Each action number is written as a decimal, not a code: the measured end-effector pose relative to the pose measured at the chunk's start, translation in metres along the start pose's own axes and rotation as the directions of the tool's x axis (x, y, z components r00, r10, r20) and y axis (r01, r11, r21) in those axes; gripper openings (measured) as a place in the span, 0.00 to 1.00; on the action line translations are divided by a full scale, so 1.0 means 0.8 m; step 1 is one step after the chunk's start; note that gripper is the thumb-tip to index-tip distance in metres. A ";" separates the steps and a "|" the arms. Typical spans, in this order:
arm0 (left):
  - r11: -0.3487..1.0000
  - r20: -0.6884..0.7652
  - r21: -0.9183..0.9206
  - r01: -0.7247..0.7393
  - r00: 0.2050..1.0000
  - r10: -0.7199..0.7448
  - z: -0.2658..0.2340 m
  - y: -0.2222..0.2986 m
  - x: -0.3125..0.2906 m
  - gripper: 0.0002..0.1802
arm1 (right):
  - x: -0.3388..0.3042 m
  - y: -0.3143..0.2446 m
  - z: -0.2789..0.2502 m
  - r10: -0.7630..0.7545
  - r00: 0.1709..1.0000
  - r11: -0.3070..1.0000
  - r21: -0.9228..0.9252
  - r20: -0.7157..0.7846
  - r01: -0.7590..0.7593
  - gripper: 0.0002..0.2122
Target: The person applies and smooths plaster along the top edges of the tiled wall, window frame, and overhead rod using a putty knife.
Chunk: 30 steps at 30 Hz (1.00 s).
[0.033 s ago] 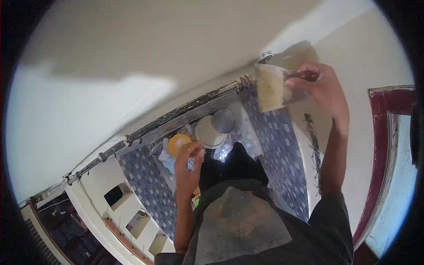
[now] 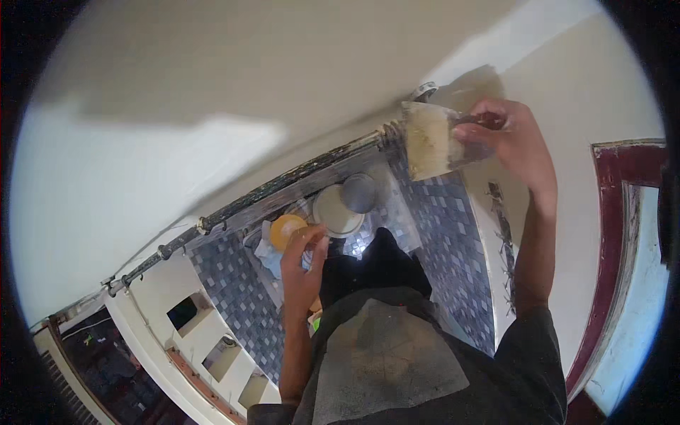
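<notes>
My right hand [image 2: 520, 145] is closed round the dark red handle of a wide putty knife [image 2: 427, 144], raised at the upper right near the wall. Pale filler smears cover the broad blade, which hides part of the pipe's end behind it. Low in the middle, my left hand [image 2: 300, 265] hangs with bent fingers, its thumb apart from them, and I see nothing held in it. Below and beyond that hand are an orange round container [image 2: 285, 231] and a pale bucket or tub [image 2: 333, 212], with a grey round lid or dish [image 2: 359, 193] beside it.
A paint-stained pipe [image 2: 290, 174] runs diagonally along the pale wall [image 2: 163, 156]. Grey patterned tiles [image 2: 230, 283] cover the floor far below. A rough chased groove [image 2: 501, 234] marks the right wall, near a dark red door frame [image 2: 608, 212]. Recessed shelves [image 2: 221, 358] stand at lower left.
The putty knife and my right hand have shifted slightly left, the blade tilting a little. My left hand has barely moved.
</notes>
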<state>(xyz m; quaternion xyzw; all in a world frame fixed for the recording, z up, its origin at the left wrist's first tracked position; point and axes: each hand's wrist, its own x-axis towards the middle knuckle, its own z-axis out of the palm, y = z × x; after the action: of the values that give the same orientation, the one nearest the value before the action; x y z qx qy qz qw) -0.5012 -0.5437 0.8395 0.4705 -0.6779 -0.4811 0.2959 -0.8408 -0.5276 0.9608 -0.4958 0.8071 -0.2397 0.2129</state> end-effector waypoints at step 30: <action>0.953 0.124 -0.095 0.289 0.953 -0.277 0.040 -0.043 -0.042 0.13 | -0.011 0.022 0.032 0.054 0.998 0.975 0.218 -0.037 -0.045 0.11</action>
<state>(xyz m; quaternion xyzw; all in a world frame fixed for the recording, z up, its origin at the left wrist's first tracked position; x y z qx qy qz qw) -0.5036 -0.5043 0.7977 0.5186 -0.5906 -0.5807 0.2122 -0.8342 -0.5176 0.9307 -0.4443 0.7925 -0.3314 0.2545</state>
